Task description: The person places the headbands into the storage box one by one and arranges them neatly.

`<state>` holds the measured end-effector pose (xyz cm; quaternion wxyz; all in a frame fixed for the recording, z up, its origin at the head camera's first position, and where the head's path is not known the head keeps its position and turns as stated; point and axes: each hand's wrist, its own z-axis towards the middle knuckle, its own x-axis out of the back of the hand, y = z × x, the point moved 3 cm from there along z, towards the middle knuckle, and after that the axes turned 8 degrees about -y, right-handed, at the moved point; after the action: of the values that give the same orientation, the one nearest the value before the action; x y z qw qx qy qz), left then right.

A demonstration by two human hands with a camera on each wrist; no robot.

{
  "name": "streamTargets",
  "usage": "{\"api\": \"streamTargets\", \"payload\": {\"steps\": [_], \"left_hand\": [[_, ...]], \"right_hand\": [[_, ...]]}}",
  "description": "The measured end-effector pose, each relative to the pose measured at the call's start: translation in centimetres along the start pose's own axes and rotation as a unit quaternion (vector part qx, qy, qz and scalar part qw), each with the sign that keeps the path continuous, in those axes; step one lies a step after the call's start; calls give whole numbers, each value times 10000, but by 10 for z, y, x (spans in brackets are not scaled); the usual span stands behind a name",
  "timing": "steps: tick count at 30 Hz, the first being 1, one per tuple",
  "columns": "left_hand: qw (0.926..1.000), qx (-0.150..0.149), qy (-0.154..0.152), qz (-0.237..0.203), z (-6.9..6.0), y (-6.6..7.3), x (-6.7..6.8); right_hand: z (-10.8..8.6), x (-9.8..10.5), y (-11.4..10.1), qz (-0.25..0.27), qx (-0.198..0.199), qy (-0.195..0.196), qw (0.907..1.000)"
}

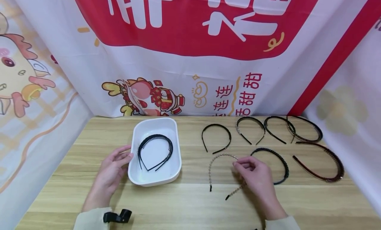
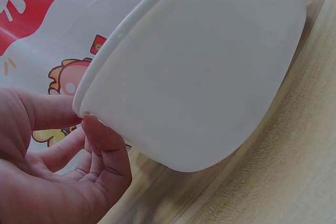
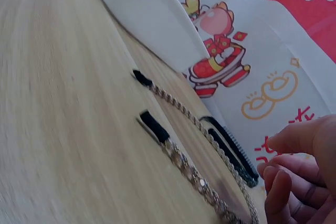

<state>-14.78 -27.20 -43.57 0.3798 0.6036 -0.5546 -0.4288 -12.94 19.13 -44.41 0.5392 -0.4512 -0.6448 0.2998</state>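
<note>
My left hand holds the left edge of a white plastic container, pinching its rim between thumb and fingers, as the left wrist view also shows. Black toothed headbands lie together inside the container. My right hand is at the curve of a gold, braided-looking headband, fingertips pinching it in the head view. That headband's black-tipped ends point toward the container side, and my hand hides part of the band. Just beyond the right hand lies a dark blue-black headband.
Several dark headbands lie spread on the wooden table: a black one behind the gold one, others at the back right, and a reddish-brown one far right. Printed cloth hangs along the back and sides.
</note>
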Motion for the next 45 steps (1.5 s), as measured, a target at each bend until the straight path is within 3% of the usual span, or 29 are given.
{"api": "streamTargets", "payload": {"steps": [7, 12, 22, 39, 45], "left_hand": [[10000, 17, 2, 67, -2, 1, -2], [9999, 79, 11, 146, -2, 1, -2], [9999, 67, -9, 82, 0, -1, -2], [10000, -14, -44, -43, 1, 0, -3], [9999, -45, -41, -100, 2, 0, -2]], "right_hand": [[3, 3, 4, -360, -105, -177, 9991], [3, 8, 4, -721, 53, -309, 9969], [-2, 25, 1, -1642, -5, -708, 9839], [-3, 22, 0, -2023, -232, -607, 9772], [-3, 20, 0, -1902, -246, -483, 9802]]}}
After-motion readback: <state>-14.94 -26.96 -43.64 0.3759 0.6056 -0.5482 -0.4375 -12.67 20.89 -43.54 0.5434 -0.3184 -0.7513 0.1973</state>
